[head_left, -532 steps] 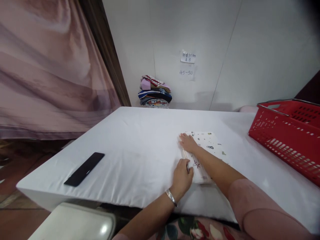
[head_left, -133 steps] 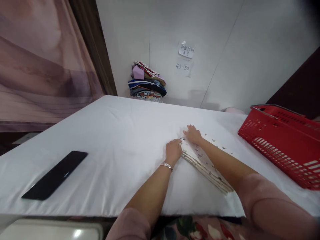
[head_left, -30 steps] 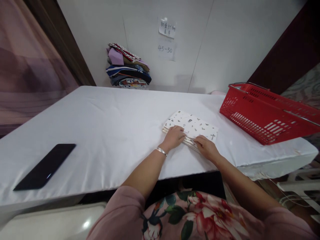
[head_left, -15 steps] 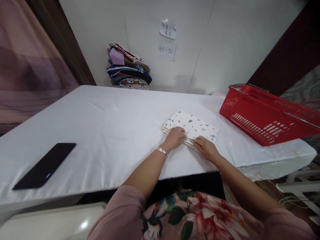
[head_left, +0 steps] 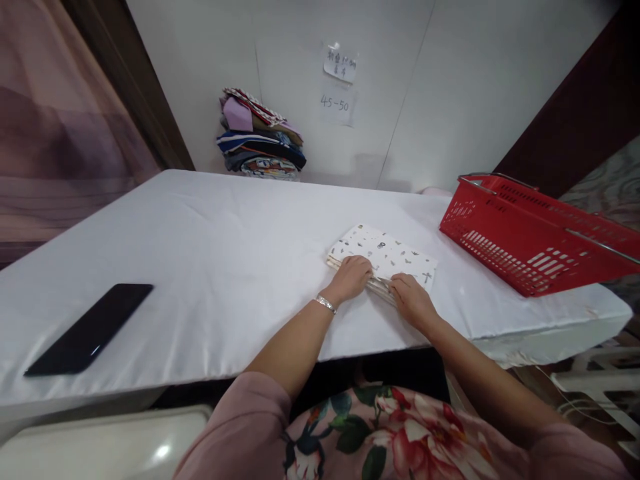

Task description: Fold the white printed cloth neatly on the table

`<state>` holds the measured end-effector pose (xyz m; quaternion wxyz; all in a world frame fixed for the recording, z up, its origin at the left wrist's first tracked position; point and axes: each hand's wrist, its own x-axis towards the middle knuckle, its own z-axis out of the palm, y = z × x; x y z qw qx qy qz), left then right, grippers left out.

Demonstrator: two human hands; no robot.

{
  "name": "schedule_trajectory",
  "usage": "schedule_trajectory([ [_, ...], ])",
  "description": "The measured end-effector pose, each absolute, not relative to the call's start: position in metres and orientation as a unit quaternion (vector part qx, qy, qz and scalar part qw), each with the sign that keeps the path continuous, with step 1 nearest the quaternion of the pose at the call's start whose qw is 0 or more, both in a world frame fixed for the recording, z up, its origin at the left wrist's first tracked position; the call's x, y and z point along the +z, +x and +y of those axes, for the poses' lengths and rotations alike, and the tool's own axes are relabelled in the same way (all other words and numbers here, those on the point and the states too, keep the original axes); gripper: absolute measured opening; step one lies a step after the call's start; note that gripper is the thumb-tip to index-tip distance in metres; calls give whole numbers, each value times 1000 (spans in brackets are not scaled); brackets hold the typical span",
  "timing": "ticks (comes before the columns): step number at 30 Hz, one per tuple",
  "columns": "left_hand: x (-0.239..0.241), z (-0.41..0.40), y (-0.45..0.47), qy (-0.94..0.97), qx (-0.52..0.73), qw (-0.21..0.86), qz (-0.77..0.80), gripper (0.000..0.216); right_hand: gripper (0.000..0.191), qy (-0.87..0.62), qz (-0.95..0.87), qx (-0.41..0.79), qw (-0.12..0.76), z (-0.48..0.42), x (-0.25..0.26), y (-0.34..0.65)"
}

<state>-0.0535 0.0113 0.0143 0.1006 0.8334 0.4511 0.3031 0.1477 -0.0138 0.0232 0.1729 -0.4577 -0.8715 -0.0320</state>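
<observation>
A folded white cloth with small dark prints (head_left: 387, 254) lies on the white table (head_left: 225, 267), right of centre and near the front edge. My left hand (head_left: 351, 277) rests on the cloth's near left edge, fingers curled over it. My right hand (head_left: 411, 299) lies on the near right edge, fingers bent and pressed against the folded layers. Both hands touch the cloth close together.
A red plastic basket (head_left: 530, 230) stands on the table's right end. A black phone (head_left: 90, 328) lies at the front left. A stack of folded clothes (head_left: 260, 143) sits against the back wall under two paper notes (head_left: 339, 83). A pink curtain (head_left: 60, 127) hangs at the left.
Over the last second my hands have stayed on the cloth's near edge, with only a slight shift. Earlier the cloth lay turned another way, with my right arm across it.
</observation>
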Motion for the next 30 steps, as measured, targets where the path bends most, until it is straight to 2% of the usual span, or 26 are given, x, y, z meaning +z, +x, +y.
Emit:
schedule_trajectory([
  [6,12,13,-55,832,307,116,447,11,25,-479,-871,-34,103,-15,20,148],
  [12,10,15,-56,824,327,125,446,12,24,-481,-869,6,112,-12,22,150],
  [19,6,14,-56,835,333,109,425,13,22,-481,-860,57,161,-9,20,152],
  [30,6,17,-57,835,312,119,437,19,27,-470,-871,38,138,-11,24,149],
])
